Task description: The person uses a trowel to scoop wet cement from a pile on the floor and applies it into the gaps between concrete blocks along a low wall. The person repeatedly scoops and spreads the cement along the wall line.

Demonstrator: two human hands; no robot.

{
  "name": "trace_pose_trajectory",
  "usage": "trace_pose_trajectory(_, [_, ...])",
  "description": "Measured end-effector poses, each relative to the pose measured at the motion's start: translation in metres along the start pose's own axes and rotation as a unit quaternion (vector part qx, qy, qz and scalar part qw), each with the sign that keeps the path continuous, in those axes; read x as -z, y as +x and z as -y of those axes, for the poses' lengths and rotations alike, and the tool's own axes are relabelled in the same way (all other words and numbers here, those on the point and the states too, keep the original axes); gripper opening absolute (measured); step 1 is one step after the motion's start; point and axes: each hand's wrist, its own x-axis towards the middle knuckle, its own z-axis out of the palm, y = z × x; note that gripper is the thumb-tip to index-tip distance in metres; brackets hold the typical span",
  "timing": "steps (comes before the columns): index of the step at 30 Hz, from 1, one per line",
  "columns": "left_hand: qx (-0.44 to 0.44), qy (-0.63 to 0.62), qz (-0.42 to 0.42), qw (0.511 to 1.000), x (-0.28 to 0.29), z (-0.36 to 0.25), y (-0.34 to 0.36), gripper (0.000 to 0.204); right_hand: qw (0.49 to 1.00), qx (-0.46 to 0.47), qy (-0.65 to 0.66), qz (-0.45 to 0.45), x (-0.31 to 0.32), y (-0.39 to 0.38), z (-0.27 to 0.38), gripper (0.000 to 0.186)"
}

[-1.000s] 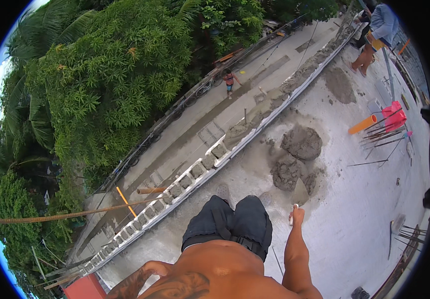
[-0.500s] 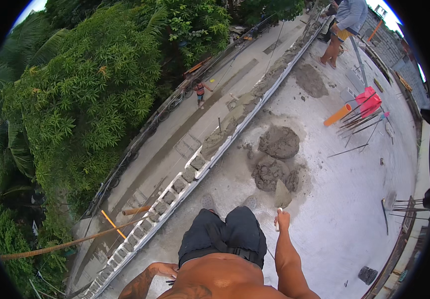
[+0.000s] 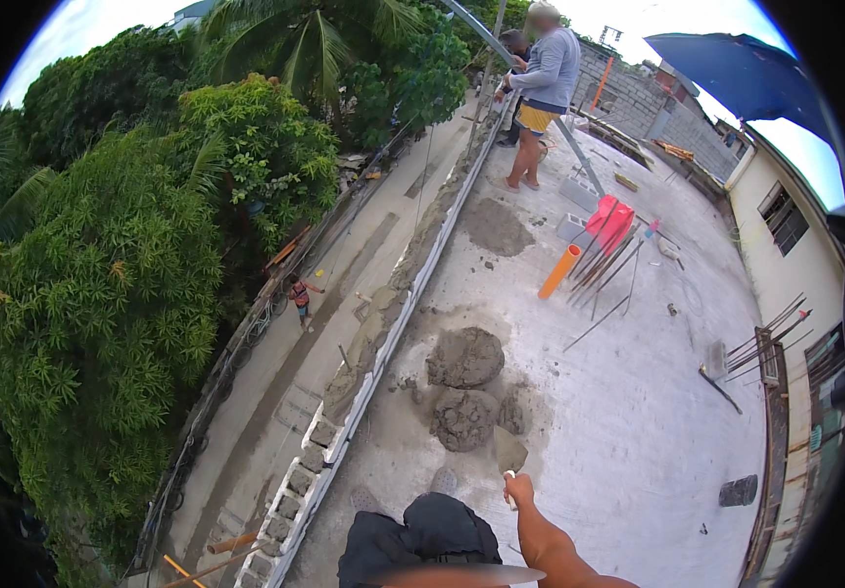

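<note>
We grip the trowel (image 3: 509,454) in our right hand (image 3: 518,487), fingers wrapped on its handle, blade beside the mortar heap (image 3: 463,418). Our left hand is out of view. Probably best to scoop low, keeping the blade level.

A bare concrete rooftop slab (image 3: 638,431) carried two mounds of wet mortar (image 3: 463,387) near its block-lined edge (image 3: 344,431), a flatter grey patch (image 3: 496,227) farther along, an orange pipe (image 3: 559,271), loose steel rods (image 3: 603,294) and a red crate (image 3: 610,223).
</note>
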Motion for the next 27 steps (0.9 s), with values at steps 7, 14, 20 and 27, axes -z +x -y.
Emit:
trace_pose_trajectory(7, [0.003, -0.017, -0.003, 1.0, 0.009, -0.005, 0.006, 0.062, 0.997, 0.064, -0.031, 0.031, -0.028, 0.008, 0.003, 0.035])
trace_pose_trajectory(14, [0.009, -0.05, 0.003, 0.999, 0.009, 0.016, 0.008, 0.061, 0.994, 0.066, -0.059, 0.061, -0.024, 0.021, 0.005, 0.035])
trace_pose_trajectory(20, [0.028, -0.092, 0.021, 0.995, 0.015, 0.053, 0.015, 0.06, 0.995, 0.093, -0.032, 0.023, -0.018, 0.014, 0.019, 0.035])
trace_pose_trajectory(27, [0.069, -0.124, -0.003, 0.99, 0.059, 0.086, 0.013, 0.059, 0.996, 0.061, -0.059, -0.008, -0.013, -0.021, 0.017, 0.044])
